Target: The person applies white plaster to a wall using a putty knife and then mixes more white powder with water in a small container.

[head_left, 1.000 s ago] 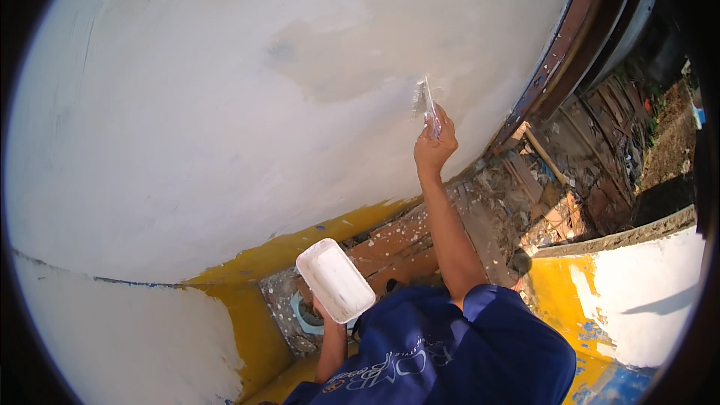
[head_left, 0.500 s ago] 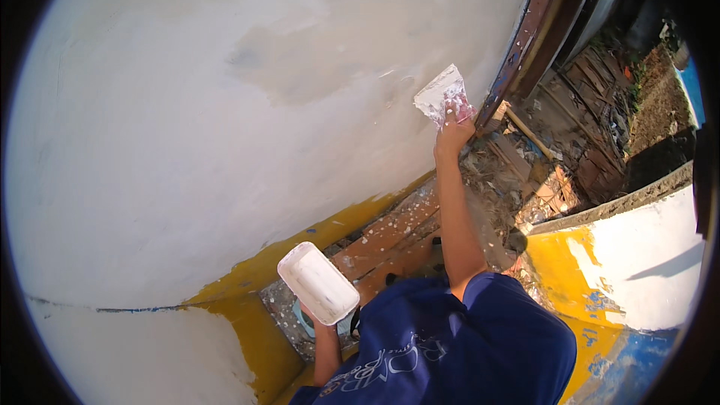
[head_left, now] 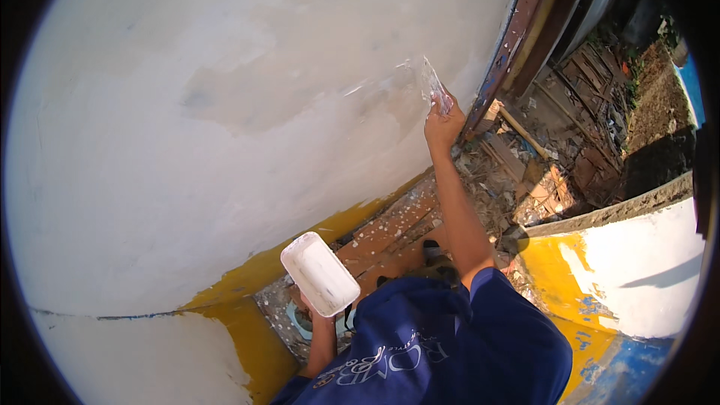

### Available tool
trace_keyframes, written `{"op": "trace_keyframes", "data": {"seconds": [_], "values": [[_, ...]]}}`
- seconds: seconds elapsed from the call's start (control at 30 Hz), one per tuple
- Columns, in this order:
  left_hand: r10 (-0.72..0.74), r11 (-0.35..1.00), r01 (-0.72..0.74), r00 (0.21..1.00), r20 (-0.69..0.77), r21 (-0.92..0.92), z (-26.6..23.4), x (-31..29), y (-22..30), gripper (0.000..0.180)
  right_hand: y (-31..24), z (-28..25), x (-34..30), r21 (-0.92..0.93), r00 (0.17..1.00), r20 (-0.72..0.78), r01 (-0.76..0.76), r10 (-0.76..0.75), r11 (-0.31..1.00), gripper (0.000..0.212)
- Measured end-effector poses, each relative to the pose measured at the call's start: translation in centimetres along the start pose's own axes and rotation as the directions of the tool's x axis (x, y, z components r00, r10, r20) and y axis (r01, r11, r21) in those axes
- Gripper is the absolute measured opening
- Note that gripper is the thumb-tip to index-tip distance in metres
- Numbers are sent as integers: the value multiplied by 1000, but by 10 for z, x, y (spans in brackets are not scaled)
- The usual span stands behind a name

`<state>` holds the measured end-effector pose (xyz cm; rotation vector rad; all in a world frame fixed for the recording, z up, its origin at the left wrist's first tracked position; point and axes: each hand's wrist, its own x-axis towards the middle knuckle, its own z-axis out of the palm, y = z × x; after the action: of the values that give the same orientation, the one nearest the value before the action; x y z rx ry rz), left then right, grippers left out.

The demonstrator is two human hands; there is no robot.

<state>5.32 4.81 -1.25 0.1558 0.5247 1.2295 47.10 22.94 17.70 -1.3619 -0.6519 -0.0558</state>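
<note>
My right hand (head_left: 443,127) is closed around a putty-smeared scraper (head_left: 432,84), its blade turned nearly edge-on to my view. The blade meets the pale wall (head_left: 247,165) or lies very close to it, near a fresh streak of filler. Low at the front, my left hand (head_left: 316,318) grips a white rectangular tub (head_left: 321,274) from beneath; most of its fingers are hidden under it. The tub is tilted with its open top toward me, and thin residue coats the inside. A damp-looking beige patch (head_left: 240,94) spreads across the wall left of the scraper.
A brown wooden frame (head_left: 517,37) borders the wall on the right. Beyond it lie rubble and loose boards (head_left: 536,135). Paint-spattered planks (head_left: 390,229) run along the wall's foot, beside a yellow band (head_left: 247,274). At the right stands a low white-and-yellow wall (head_left: 637,255).
My right hand has moved slightly left and turned the scraper from broad face to edge-on. A white streak now shows on the wall beside it. The tub has shifted only slightly.
</note>
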Motion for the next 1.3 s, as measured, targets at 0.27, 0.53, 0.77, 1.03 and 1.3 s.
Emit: {"op": "trace_keyframes", "data": {"seconds": [0.27, 0.53, 0.77, 1.03, 1.3], "values": [[-66, 998, 67, 997, 40, -15, -5, -8, -23, 96, -5, 28, -57, -78, 973, 78, 223, -217, 972, 45], [-60, 998, 61, 996, 71, -13, -2, -2, -15, 93, -23, 27, -35, 67, 998, 8, 55, -55, 996, 38], [-68, 997, 71, 996, 62, -43, -9, 7, -14, 93, -18, 33, -82, -85, 898, 240, 397, -368, 914, 54], [-119, 989, 123, 991, 58, -77, -25, 8, -24, 94, -12, -11, 77, 18, 993, 44, 110, -111, 994, 36], [-89, 992, 91, 996, 25, -89, -6, -17, -27, 94, -7, 14, -23, -73, 919, 196, 361, -342, 930, 51]]}}
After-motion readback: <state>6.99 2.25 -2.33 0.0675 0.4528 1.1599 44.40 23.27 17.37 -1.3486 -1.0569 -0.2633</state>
